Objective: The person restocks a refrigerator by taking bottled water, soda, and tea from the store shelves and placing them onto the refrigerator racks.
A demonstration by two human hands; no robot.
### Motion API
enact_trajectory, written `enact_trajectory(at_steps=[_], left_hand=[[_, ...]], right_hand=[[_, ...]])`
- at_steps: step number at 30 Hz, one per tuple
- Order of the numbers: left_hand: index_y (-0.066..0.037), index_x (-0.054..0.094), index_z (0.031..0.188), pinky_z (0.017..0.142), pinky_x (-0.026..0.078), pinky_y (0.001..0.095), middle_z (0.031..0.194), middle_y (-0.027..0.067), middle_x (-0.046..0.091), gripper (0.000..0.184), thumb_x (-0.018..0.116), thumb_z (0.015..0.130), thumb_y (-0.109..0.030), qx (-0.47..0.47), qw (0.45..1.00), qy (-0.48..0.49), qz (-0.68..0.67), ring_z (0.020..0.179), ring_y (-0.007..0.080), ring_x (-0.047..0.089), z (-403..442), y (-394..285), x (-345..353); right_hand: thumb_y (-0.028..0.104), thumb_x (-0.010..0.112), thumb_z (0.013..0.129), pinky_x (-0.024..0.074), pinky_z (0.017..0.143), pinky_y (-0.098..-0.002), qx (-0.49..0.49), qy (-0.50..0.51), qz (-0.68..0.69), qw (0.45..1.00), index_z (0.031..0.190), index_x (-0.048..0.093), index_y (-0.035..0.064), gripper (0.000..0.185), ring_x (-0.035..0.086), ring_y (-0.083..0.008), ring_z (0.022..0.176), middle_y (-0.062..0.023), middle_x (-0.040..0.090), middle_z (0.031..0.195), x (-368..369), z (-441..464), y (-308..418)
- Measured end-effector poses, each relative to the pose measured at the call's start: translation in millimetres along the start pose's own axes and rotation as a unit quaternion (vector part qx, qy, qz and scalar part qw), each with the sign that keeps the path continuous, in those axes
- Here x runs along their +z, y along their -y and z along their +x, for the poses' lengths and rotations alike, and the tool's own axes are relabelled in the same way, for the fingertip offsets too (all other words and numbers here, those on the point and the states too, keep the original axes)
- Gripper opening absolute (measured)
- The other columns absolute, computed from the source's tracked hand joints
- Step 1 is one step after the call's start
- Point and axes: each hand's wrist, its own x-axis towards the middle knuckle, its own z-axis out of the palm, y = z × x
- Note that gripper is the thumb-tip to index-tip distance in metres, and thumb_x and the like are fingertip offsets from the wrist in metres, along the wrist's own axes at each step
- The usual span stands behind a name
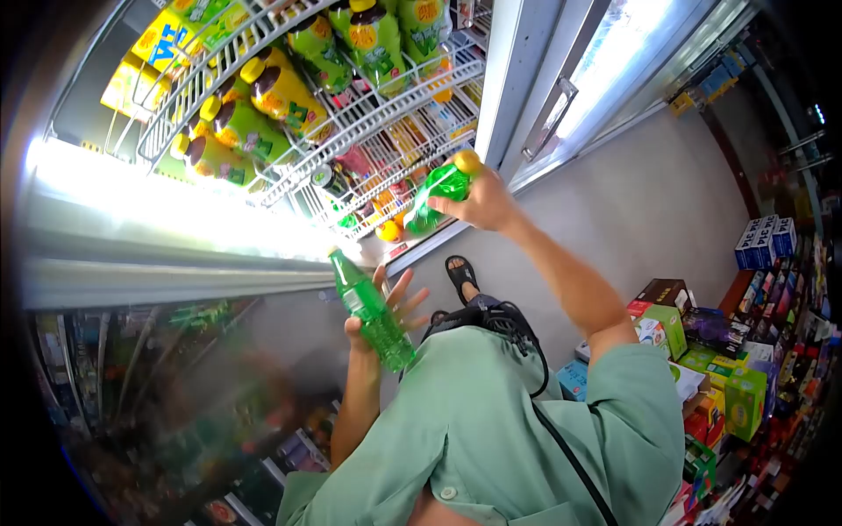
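My left hand [392, 304] supports a green plastic bottle [368, 312] in front of my shirt. The bottle tilts and lies across the palm between the thumb and the spread fingers. Farther forward, my right hand [485, 203] grips another green bottle [441, 188] with a yellow cap at the doorway of a lit fridge. Its fingers wrap the upper part near the cap, and the bottle's lower end points toward the lower shelves. Wire shelves [351, 131] just beyond carry several drink bottles with yellow caps and green labels [248, 129].
The fridge's right door [561, 105] stands open, with a handle on it. A glass door [175, 377] is at my left. Stacked boxes and packets [702, 377] line the right side. Blue-and-white boxes [766, 243] stand farther off. My sandalled foot [460, 276] is on the grey floor [631, 202].
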Motion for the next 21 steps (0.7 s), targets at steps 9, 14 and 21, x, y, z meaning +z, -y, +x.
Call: enact_trajectory(at_steps=[9,14,21], left_hand=[[-0.024,0.013,0.148,0.087,0.049,0.0528,0.149,0.0269,0.014,0.098,0.068,0.066,-0.019,-0.032,0.993,0.039,-0.109,0.113,0.0468,0.051,0,-13,-27],[-0.020,0.015,0.147,0.080,0.053,0.0519,0.145,0.0313,0.021,0.099,0.068,0.064,-0.020,-0.005,0.998,-0.014,-0.058,0.102,0.0465,0.058,0,-27,-21],[-0.018,0.013,0.147,0.078,0.054,0.0504,0.140,0.0339,0.029,0.100,0.068,0.063,-0.020,0.063,0.995,-0.007,-0.074,0.095,0.0454,0.061,8,-32,-22]], right_hand=[[0.012,0.077,0.068,0.0505,0.081,-0.0397,-0.167,-0.259,-0.055,0.950,0.115,0.046,0.0049,0.057,0.056,-0.0371,0.102,-0.0173,0.054,0.117,42,117,-109],[0.033,0.072,0.073,0.0438,0.091,-0.0482,-0.061,-0.178,-0.260,0.947,0.120,0.052,0.0056,0.058,0.050,-0.0416,0.110,-0.0241,0.053,0.118,94,193,-160],[0.033,0.071,0.075,0.0444,0.089,-0.0488,0.036,-0.095,-0.359,0.928,0.119,0.053,0.0059,0.055,0.051,-0.0405,0.109,-0.0235,0.053,0.119,112,270,-169]])
